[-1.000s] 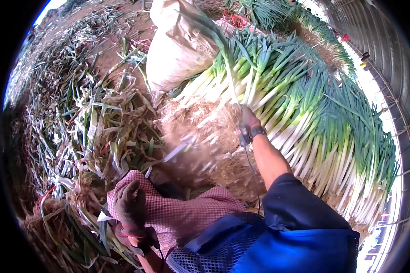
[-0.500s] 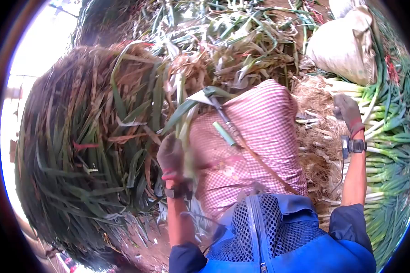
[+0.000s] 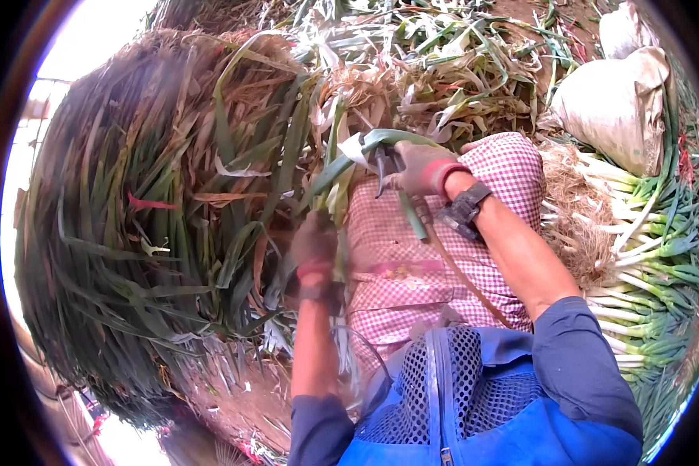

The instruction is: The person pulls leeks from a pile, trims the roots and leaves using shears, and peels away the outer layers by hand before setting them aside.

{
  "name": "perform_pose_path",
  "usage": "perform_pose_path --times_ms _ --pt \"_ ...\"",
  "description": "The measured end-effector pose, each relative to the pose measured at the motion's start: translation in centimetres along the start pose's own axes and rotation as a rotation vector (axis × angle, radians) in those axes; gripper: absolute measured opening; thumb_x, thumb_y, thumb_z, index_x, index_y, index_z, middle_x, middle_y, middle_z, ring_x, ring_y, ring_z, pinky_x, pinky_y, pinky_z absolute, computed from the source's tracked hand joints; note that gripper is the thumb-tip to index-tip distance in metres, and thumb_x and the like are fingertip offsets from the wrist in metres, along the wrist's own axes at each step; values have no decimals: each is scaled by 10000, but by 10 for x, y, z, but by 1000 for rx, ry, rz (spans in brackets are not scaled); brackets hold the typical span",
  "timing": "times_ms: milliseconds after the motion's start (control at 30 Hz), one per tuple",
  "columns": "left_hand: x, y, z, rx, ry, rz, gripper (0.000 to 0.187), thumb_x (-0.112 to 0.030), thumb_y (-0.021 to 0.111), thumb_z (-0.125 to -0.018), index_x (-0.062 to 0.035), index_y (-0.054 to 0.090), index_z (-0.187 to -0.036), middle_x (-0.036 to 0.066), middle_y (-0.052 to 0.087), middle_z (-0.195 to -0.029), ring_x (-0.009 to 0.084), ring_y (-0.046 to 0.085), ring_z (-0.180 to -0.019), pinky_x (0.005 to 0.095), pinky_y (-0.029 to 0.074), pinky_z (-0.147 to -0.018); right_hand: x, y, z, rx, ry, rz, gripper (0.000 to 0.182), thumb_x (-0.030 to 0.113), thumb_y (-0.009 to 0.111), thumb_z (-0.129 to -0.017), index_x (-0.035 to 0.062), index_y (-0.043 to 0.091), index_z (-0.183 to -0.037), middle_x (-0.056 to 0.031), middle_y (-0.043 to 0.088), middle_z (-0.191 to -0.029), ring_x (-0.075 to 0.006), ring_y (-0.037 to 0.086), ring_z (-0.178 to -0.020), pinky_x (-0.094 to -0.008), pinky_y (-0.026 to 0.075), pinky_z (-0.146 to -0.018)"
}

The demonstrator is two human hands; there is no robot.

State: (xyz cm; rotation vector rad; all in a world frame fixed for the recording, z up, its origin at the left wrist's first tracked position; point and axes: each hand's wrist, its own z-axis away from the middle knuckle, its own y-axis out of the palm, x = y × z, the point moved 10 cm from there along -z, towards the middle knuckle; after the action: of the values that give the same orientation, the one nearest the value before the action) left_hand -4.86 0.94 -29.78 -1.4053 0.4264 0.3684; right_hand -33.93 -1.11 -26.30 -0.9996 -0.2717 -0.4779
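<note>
My right hand (image 3: pixel 427 167), gloved, is closed round the head of an air gun (image 3: pixel 386 167) above the checked cloth (image 3: pixel 481 256) over my lap. A brown hose (image 3: pixel 462 276) runs from the tool toward my body. Beneath the tool lies a green leaf piece (image 3: pixel 413 216). My left hand (image 3: pixel 314 242), gloved and blurred, is at the cloth's left edge, below some upright pale green stalks (image 3: pixel 335 167); its fingers look curled, but whether they hold the stalks is unclear.
A large heap of leafy green onions (image 3: pixel 155 202) fills the left. Trimmed onions with white stems (image 3: pixel 637 256) lie in rows at the right, roots inward. A pale sack (image 3: pixel 613 105) stands at the upper right. Loose leaves (image 3: pixel 443 70) cover the ground ahead.
My right hand has moved left from beside the trimmed onions and taken hold of the tool. My left hand has shifted slightly right. The whole view has shifted a little.
</note>
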Motion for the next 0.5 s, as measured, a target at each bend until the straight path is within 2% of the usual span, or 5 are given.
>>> perform_pose_path --times_ms 200,333,400,467,500 --pt "-42 -28 -13 -219 168 110 364 -310 860 -883 -86 740 -1144 171 797 -1026 382 770 -977 415 606 -836 -11 14 -2 69 -66 -36 563 291 797 -866 -49 654 -1292 -272 724 -1287 -392 705 -1222 -455 556 -1022" --pt "-45 1 -48 32 191 -309 352 -356 845 -901 -42 727 -1005 186 775 -1021 442 745 -909 503 604 -787 3 -6 16 18 94 -21 450 313 784 -891 -3 693 -1197 -226 745 -1213 -383 717 -1172 -471 548 -1013" --pt "-41 -5 -78 100 108 -447 321 -363 821 -925 -56 742 -971 158 773 -914 375 759 -769 482 600 -644 -1 -34 17 -150 86 -34 341 242 744 -935 30 715 -1201 -200 764 -1150 -350 752 -1086 -457 587 -972" --pt "-59 -36 -116 -138 672 -931 276 -369 796 -949 -102 752 -893 103 749 -771 262 745 -655 403 565 -515 -14 -72 24 -279 164 -150 357 208 717 -966 75 670 -1294 -196 765 -1112 -289 770 -969 -424 623 -884" --pt "-48 -92 -146 -48 133 -178 252 -342 789 -970 -116 748 -867 43 714 -716 160 696 -609 329 533 -472 -13 -96 35 -351 173 -153 311 197 693 -989 63 676 -1269 -179 766 -1058 -273 766 -930 -420 623 -868"
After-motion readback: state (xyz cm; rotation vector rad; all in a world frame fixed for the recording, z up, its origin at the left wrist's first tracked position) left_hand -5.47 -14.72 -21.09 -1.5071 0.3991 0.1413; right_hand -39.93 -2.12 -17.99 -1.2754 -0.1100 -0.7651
